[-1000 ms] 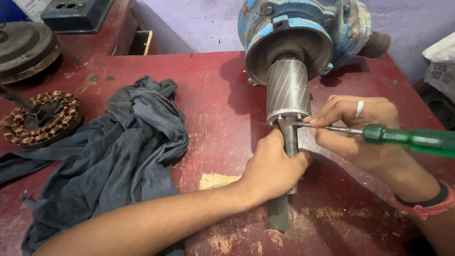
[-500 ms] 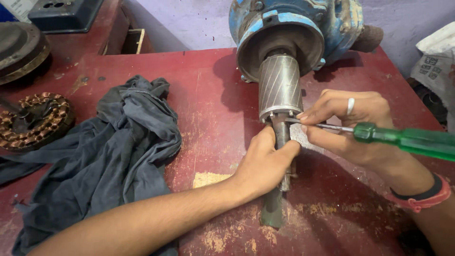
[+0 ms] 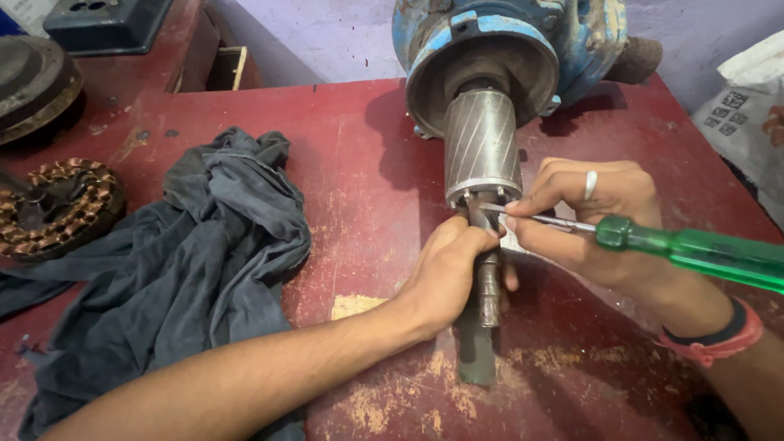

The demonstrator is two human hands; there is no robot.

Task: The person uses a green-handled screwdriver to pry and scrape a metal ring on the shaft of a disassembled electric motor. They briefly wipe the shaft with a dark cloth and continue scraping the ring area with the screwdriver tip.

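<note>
From the head camera I look down on a worn red counter point(image 3: 245, 122). In the middle, my left hand point(image 3: 445, 273) wraps closed around the steel shaft point(image 3: 487, 286) that sticks out toward me from the rotor point(image 3: 482, 147). The rotor is a grey cylinder with slanted grooves, and it sits in the mouth of a blue motor housing point(image 3: 572, 41) at the far edge of the counter. The near end of the shaft rests on a dark block point(image 3: 475, 355) lying on the counter.

My right hand point(image 3: 596, 220), with a ring on one finger, comes in from the right. Its fingers are closed on the metal shank of a screwdriver point(image 3: 694, 249) with a green handle, and the handle runs off toward the right edge. The tip touches the shaft just below the rotor's end face, right beside my left thumb. A red and black band sits on my right wrist.

To the left lies a crumpled dark grey rag point(image 3: 196, 245), well apart from my hands. Farther left is a stator point(image 3: 57, 208) with copper windings, partly cut off by the edge. At the far right a white sack point(image 3: 743, 106) leans near the counter.
</note>
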